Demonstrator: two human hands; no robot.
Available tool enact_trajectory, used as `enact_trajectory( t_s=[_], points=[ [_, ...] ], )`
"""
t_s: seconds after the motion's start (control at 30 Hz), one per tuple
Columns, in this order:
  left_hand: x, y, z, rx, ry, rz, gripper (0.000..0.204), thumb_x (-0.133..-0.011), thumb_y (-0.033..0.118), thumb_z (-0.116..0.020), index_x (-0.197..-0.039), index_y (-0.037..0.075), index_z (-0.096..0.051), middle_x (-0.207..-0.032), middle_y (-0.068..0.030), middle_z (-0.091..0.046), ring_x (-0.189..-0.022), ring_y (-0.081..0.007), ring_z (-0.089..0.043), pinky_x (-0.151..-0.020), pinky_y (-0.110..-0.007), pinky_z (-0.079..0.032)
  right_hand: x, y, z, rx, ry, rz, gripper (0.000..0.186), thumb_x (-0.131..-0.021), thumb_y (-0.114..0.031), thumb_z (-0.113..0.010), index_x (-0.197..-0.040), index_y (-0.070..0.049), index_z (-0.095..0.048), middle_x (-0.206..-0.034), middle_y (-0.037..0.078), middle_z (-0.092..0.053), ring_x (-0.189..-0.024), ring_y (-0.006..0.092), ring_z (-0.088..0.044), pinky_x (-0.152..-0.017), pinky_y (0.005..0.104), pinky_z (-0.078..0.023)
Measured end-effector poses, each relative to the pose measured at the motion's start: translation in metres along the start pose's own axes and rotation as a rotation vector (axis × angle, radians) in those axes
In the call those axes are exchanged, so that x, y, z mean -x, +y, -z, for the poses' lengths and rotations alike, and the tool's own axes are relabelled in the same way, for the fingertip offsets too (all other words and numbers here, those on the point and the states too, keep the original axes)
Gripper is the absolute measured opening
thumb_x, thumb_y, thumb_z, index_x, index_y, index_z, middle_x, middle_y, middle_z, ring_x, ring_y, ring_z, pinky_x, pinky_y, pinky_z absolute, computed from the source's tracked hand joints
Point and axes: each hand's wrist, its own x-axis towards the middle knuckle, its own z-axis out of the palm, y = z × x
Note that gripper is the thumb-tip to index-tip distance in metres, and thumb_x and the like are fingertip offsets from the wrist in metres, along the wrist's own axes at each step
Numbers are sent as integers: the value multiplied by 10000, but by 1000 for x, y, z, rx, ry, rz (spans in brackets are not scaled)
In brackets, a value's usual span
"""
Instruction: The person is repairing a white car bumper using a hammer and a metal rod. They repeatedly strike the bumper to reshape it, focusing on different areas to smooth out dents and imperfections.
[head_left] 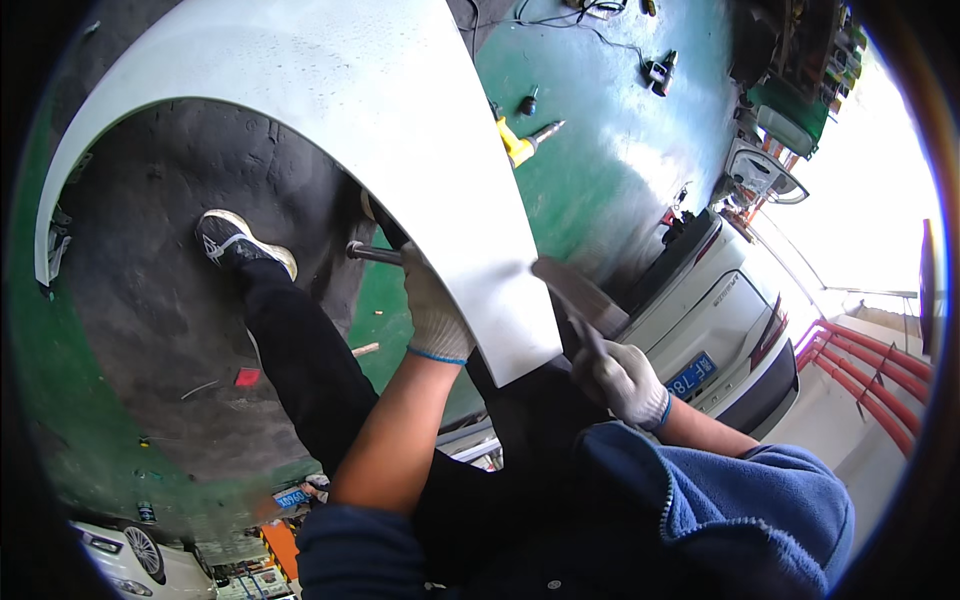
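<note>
A white car fender (430, 130) lies across my lap, its curved wheel arch edge facing left. My right hand (628, 385), in a pale knit work glove, is closed round the handle of a hammer (580, 297). The hammer's head is slightly blurred, with its tip at or just over the fender's right edge. On the wheel arch side, my gloved left hand (436, 315) is partly hidden behind the panel. Out of it sticks a metal bar (375, 253) with a flat round end, held close to the fender's inner side.
A yellow-handled tool (518, 145) lies on the green floor beyond the fender, near a cordless drill (660, 73) and cables. A white car (700, 320) stands at right, by red pipes (870, 370). Another white car (140, 560) is at lower left. A red scrap (246, 377) lies near my shoe (240, 240).
</note>
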Motion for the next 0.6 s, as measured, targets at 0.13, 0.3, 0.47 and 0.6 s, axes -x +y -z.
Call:
enact_trajectory(
  t_s=[0.13,0.3,0.47,0.6],
  points=[
    [21,1,-13,472,4,84,688,-1168,599,-358,-1535,49,-547,-1503,-174,-634,-1368,-328,-650,-1122,-506,-559,13,7,1,11,6,46,710,-1128,-703,-515,-1034,-32,-727,-732,5,-624,-678,118,-626,-654,313,-513],
    [15,-6,-2,454,41,81,758,-1159,662,-352,-1599,65,-509,-1532,-170,-612,-1402,-342,-624,-1162,-507,-528,12,0,-3,18,10,-85,727,-1113,-716,-543,-1045,-18,-735,-732,15,-647,-663,114,-620,-632,313,-504],
    [9,-8,6,493,-63,23,664,-1192,551,-379,-1606,43,-488,-1529,-178,-614,-1380,-349,-637,-1144,-515,-550,9,6,-2,-7,-1,-23,720,-1118,-706,-541,-1045,-16,-732,-721,8,-638,-651,108,-601,-640,311,-505],
    [-17,-3,18,524,-108,21,650,-1196,520,-398,-1643,55,-476,-1559,-185,-601,-1392,-372,-632,-1165,-532,-542,0,-6,-4,-6,22,67,707,-1124,-695,-535,-1038,-21,-728,-731,4,-637,-650,109,-598,-638,306,-508]
  ],
)
